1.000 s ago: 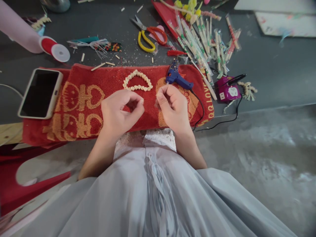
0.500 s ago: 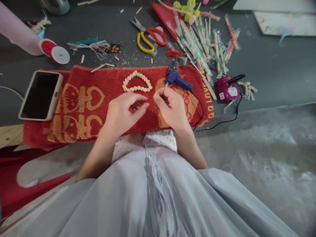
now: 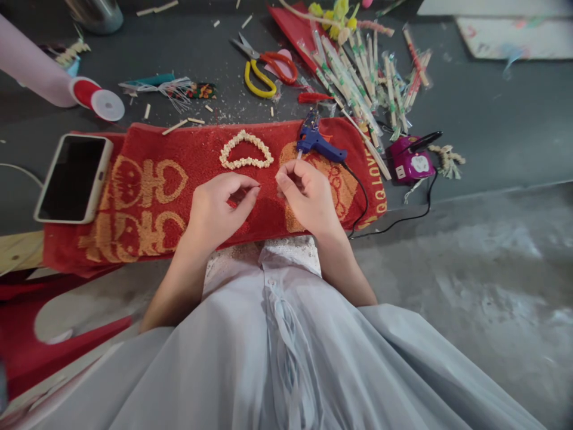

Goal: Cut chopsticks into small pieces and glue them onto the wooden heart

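Head view: red towel (image 3: 147,179) covers grey table (image 3: 492,119).

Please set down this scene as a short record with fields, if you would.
left hand: over the towel, fingers curled in a pinch; what they hold is too small to tell
right hand: beside it, fingers pinched likewise
towel: red, gold pattern, on the table edge
heart: pale beaded outline on the towel, beyond the hands
glue gun: blue, on the towel
phone: at the towel's left end
scissors: farther back

One phone (image 3: 72,177), one scissors (image 3: 264,67)
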{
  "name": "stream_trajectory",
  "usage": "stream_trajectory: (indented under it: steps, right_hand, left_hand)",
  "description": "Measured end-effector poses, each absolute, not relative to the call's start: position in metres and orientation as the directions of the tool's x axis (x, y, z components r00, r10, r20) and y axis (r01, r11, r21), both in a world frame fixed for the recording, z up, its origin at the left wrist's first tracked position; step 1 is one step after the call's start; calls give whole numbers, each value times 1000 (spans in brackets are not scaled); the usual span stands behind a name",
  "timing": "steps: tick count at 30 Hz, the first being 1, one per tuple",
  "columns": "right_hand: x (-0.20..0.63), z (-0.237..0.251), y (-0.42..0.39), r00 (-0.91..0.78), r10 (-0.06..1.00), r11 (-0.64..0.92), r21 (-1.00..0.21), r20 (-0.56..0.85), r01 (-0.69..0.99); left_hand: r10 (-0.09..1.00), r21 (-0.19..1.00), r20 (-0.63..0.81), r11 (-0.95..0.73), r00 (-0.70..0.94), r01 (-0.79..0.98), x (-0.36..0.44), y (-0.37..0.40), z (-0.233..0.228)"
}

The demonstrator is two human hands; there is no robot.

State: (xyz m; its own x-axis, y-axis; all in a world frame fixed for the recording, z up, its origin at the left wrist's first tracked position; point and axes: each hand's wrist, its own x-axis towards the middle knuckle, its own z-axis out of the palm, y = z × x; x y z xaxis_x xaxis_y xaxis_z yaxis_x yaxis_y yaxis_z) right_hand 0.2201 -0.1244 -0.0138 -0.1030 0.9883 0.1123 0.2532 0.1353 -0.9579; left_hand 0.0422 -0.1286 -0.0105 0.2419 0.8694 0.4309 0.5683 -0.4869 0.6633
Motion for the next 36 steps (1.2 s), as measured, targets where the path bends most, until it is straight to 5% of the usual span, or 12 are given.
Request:
stream_trajectory:
  steps: [36]
  right_hand:
    - [214, -7, -132, -106, 980, 200, -855, 170, 478]
  left_hand:
    - [935, 604, 331, -313, 127, 733, 55, -135, -2]
